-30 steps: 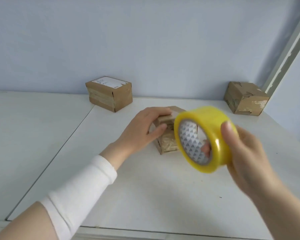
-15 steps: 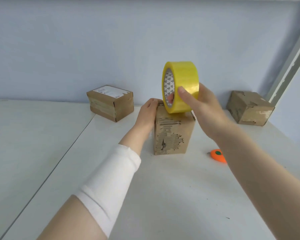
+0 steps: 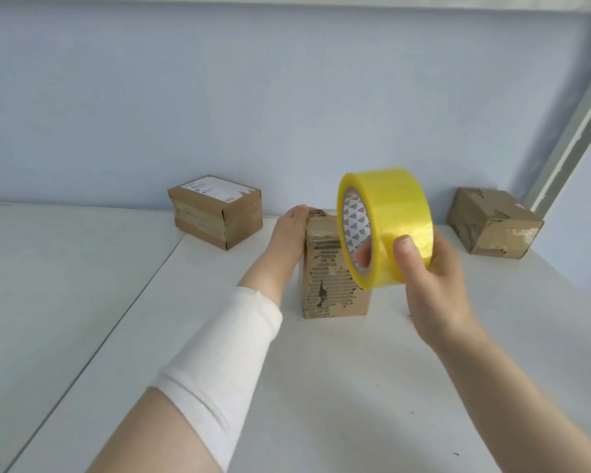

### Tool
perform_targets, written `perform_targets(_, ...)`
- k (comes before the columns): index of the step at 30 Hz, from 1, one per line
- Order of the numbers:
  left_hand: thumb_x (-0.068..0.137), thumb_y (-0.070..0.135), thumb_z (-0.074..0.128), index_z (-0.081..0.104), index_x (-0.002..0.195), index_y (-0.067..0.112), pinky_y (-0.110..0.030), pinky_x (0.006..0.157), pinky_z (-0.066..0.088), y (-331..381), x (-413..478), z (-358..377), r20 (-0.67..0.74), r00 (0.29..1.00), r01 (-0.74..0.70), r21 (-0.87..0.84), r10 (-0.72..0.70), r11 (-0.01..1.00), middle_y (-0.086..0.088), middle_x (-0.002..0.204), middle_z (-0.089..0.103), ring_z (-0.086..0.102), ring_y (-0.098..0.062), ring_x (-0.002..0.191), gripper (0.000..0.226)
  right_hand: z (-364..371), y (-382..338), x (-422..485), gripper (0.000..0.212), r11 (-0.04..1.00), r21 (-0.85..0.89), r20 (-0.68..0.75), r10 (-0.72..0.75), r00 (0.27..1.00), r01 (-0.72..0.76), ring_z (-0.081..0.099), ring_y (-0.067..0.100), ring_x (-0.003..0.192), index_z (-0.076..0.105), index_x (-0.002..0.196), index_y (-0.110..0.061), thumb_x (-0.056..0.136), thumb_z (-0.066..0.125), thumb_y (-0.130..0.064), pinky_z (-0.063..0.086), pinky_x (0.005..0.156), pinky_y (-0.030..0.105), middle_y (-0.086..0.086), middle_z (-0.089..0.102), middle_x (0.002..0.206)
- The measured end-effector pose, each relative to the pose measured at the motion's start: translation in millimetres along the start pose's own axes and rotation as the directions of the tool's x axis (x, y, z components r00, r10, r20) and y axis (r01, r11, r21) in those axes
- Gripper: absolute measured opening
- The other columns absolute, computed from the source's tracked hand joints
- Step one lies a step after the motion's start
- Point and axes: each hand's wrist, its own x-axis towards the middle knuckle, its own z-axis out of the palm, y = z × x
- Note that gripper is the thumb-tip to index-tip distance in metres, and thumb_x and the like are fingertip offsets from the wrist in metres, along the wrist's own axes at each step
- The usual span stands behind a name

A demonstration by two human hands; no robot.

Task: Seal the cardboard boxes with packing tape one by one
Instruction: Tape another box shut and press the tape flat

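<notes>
We are gripping the yellow tape roll (image 3: 389,220) in our right hand (image 3: 434,285), fingers curled round it, before the torn cardboard box (image 3: 331,291) standing mid-surface (image 3: 321,387). Our left hand (image 3: 292,230) is resting on its top edge; we cannot tell whether those fingers are gripping.
</notes>
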Motion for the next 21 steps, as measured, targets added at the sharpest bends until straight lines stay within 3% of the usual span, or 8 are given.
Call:
perform_targets(3, 0.095, 0.015, 0.034, 0.053, 0.074, 0.012, -0.019, 0.054, 0.038, 0.3, 0.2, -0.1, -0.017, 1.000, 0.021, 0.018, -0.020, 1.000, 0.000, 0.074, 0.052, 0.046, -0.012, 0.066, 0.028, 0.1, 0.2, -13.6, 0.029, 0.995, 0.067, -0.109, 0.082, 0.991, -0.075, 0.052, -0.005, 0.044, 0.061, 0.059, -0.024, 0.080, 0.056, -0.043, 0.040, 0.044, 0.007, -0.016, 0.057, 0.048)
perform_targets(5, 0.095, 0.017, 0.033, 0.049, 0.086, 0.013, -0.024, 0.060, 0.034, -2.1, 0.6, 0.2, 0.005, 0.999, 0.031, 0.041, -0.031, 0.999, -0.007, 0.082, 0.047, 0.042, -0.016, 0.075, 0.019, -0.5, 4.8, -33.7, 0.032, 0.989, 0.075, -0.147, 0.138, 0.979, -0.128, 0.053, -0.002, 0.043, 0.064, 0.061, -0.024, 0.074, 0.057, -0.053, 0.040, 0.044, 0.007, -0.011, 0.059, 0.049)
perform_targets(9, 0.098, 0.023, 0.031, 0.050, 0.094, 0.014, -0.028, 0.066, 0.034, -0.7, -4.1, 0.6, 0.044, 0.999, 0.025, 0.044, -0.027, 0.999, -0.009, 0.092, 0.050, 0.044, -0.018, 0.085, 0.022, 4.9, 21.8, -52.0, 0.025, 0.978, 0.075, -0.177, 0.207, 0.962, -0.196, 0.058, 0.000, 0.044, 0.059, 0.074, -0.011, 0.076, 0.051, -0.035, 0.042, 0.046, 0.007, -0.005, 0.063, 0.050)
perform_targets(11, 0.100, 0.037, 0.029, 0.054, 0.114, 0.016, -0.026, 0.085, 0.041, -3.4, -7.8, -2.0, 0.091, 0.996, -0.005, 0.000, 0.005, 1.000, -0.004, 0.115, 0.057, 0.052, -0.017, 0.105, 0.035, 8.3, 25.5, -52.2, 0.025, 0.975, 0.070, -0.163, 0.220, 0.962, -0.211, 0.061, 0.002, 0.047, 0.060, 0.078, -0.011, 0.076, 0.050, -0.034, 0.044, 0.048, 0.009, -0.003, 0.065, 0.053)
perform_targets(13, 0.098, 0.049, 0.029, 0.038, 0.136, 0.031, -0.028, 0.108, 0.030, -15.2, -14.9, -10.3, 0.145, 0.979, -0.138, -0.041, 0.143, 0.990, 0.000, 0.144, 0.040, 0.036, -0.011, 0.134, 0.043, 7.6, 26.3, -52.1, 0.025, 0.975, 0.070, -0.156, 0.219, 0.963, -0.210, 0.062, 0.003, 0.048, 0.060, 0.078, -0.011, 0.077, 0.050, -0.034, 0.045, 0.048, 0.010, -0.003, 0.066, 0.054)
perform_targets(15, 0.093, 0.051, 0.038, 0.035, 0.134, 0.045, -0.029, 0.115, 0.021, -27.9, -25.1, -20.8, 0.221, 0.931, -0.304, 0.038, 0.289, 0.952, 0.004, 0.151, 0.030, 0.022, -0.011, 0.142, 0.042, 2.3, 23.7, -49.0, 0.023, 0.977, 0.085, -0.177, 0.209, 0.962, -0.197, 0.059, 0.000, 0.045, 0.060, 0.073, -0.013, 0.080, 0.054, -0.035, 0.044, 0.046, 0.009, -0.006, 0.064, 0.052)
perform_targets(17, 0.083, 0.050, 0.054, 0.035, 0.128, 0.054, -0.024, 0.112, 0.027, -32.8, -37.0, -25.0, 0.318, 0.881, -0.399, 0.099, 0.351, 0.911, 0.012, 0.144, 0.032, 0.027, -0.008, 0.139, 0.048, -4.2, 17.1, -40.9, 0.033, 0.975, 0.109, -0.172, 0.213, 0.962, -0.196, 0.059, 0.001, 0.045, 0.062, 0.066, -0.015, 0.082, 0.058, -0.043, 0.045, 0.046, 0.011, -0.007, 0.063, 0.051)
perform_targets(21, 0.077, 0.057, 0.056, 0.052, 0.111, 0.044, -0.022, 0.086, 0.049, -12.9, -43.2, -14.4, 0.129, 0.958, -0.266, 0.052, 0.257, 0.963, 0.006, 0.122, 0.055, 0.057, -0.010, 0.110, 0.037, -17.6, -18.2, 1.5, 0.034, 0.972, 0.043, 0.023, 0.229, 0.973, -0.230, 0.062, 0.003, 0.050, 0.071, 0.064, -0.036, 0.073, 0.051, -0.062, 0.048, 0.046, 0.018, -0.009, 0.066, 0.056)
